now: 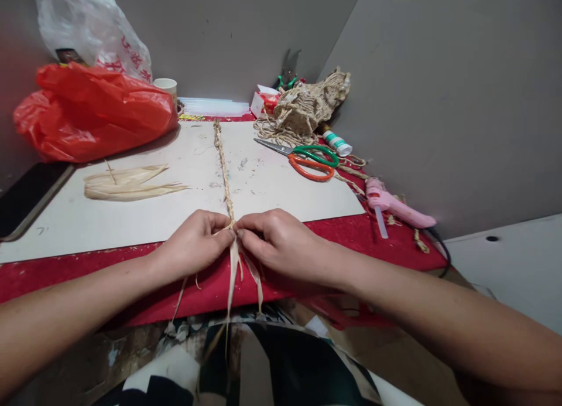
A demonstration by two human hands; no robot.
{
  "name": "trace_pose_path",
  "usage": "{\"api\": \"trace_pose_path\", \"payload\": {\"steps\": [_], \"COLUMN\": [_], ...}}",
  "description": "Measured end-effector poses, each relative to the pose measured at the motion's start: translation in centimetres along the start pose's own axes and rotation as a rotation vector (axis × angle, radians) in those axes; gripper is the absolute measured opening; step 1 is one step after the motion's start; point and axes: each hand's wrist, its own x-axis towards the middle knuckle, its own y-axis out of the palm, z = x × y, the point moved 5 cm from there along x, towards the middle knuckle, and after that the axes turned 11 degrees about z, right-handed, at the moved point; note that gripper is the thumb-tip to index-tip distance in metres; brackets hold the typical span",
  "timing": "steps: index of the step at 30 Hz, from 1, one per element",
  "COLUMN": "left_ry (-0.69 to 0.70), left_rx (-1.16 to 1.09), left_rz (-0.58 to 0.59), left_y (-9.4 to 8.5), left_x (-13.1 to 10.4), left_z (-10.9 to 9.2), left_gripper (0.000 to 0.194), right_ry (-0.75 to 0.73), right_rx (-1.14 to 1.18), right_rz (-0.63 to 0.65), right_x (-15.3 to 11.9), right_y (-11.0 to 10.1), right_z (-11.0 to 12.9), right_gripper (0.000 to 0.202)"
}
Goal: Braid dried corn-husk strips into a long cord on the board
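Note:
A thin straw-coloured braid (224,174) runs along the white board from its far side toward me. At its near end, my left hand (199,239) and my right hand (276,242) meet, thumbs and fingers pinched around the braid's strands. Loose husk-like strands (234,271) hang from between my fingertips over the front table edge. Exactly which strand sits in each pinch is hidden by the fingers. To the left, a small bundle of dry husk strips (127,184) lies flat on the board.
Green-and-orange-handled scissors (307,157) lie on the right, near a heap of braided cord (309,107). A pink glue gun (397,204) rests at the right edge. At left are a red plastic bag (96,113), a phone (33,195) and a cup (167,88). Grey walls enclose the table.

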Motion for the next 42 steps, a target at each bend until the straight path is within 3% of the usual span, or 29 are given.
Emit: {"api": "trace_pose_path", "payload": {"steps": [4,9,15,17,19,22,24,34,42], "left_ry": [0.013,0.055,0.015,0.023,0.044,0.098,0.106,0.097,0.111], "left_rx": [-0.013,-0.121,-0.207,-0.211,-0.226,-0.259,-0.224,-0.059,-0.004], "left_rz": [0.002,0.039,0.043,0.048,0.054,0.072,0.066,-0.006,-0.068], "left_y": [0.1,0.0,-0.3,-0.3,-0.2,0.0,-0.1,-0.3,-0.1], "left_x": [0.0,-0.1,-0.2,-0.1,0.0,0.1,0.0,-0.3,-0.3], "left_z": [0.0,0.0,-0.4,-0.5,-0.5,-0.8,-0.9,-1.0,-0.4], "left_gripper": [0.023,0.024,0.023,0.024,0.025,0.026,0.025,0.023,0.012], "right_ry": [0.016,-0.058,0.05,0.049,0.029,0.001,0.013,0.037,0.142], "right_rx": [-0.074,0.085,0.29,0.434,0.664,0.997,1.107,1.1,1.091], "right_rz": [0.032,0.065,-0.253,-0.186,-0.029,0.196,0.266,0.347,0.254], "right_x": [-0.3,-0.3,-0.1,0.3,0.7,1.1,1.1,1.4,1.7], "right_y": [-0.1,-1.0,-2.6,-1.7,-0.4,1.1,1.5,1.8,2.8], "right_z": [0.5,0.2,-2.8,-3.3,-3.1,-2.4,-2.2,-2.9,-3.1], "right_gripper": [0.022,0.025,0.024,0.032,0.037,0.034,0.031,0.027,0.034]}}
